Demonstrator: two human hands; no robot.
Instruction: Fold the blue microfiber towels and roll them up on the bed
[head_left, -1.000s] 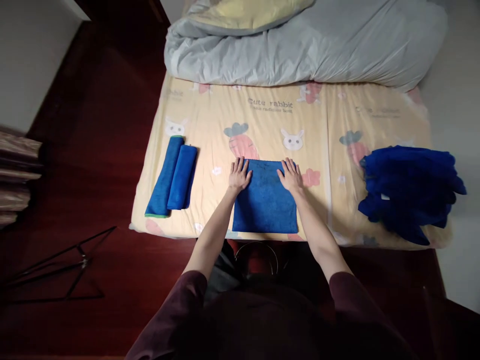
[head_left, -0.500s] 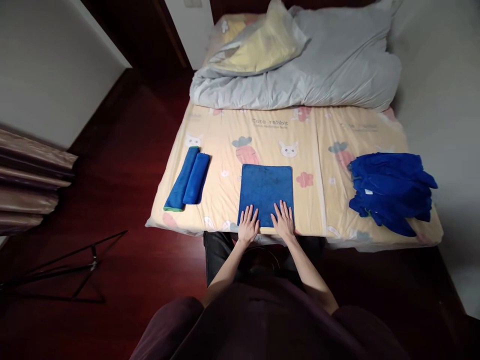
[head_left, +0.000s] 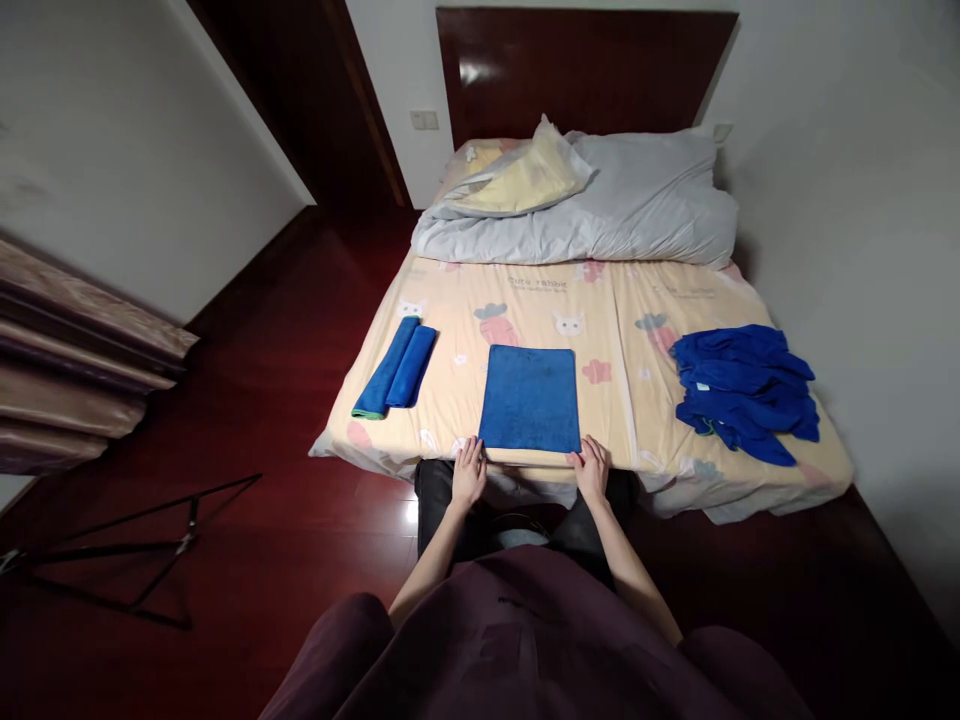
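Note:
A square blue cloth (head_left: 529, 400) lies flat and spread out near the front edge of the bed. My left hand (head_left: 469, 474) is at its near left corner, fingers stretched forward and the tips by the edge. At the near right corner is my right hand (head_left: 592, 468), thumb and fingers apart beside the cloth. Whether the fingertips pinch the corners is too small to make out. To the left lie two long folded blue cloths side by side, a green-edged one (head_left: 387, 370) and a plain one (head_left: 412, 367). A crumpled heap of blue cloths (head_left: 742, 390) rests on the right.
The bed has a yellow patterned sheet (head_left: 465, 300). A grey quilt (head_left: 637, 215) and a yellow pillow (head_left: 525, 185) are bunched toward the headboard (head_left: 592, 75). Black tripod legs (head_left: 142, 548) stand on the dark red floor at left, below a curtain (head_left: 82, 350).
My hands have moved from lying flat on the cloth to its two near corners, farther apart. The view has tilted up, showing the headboard. The cloths look unmoved.

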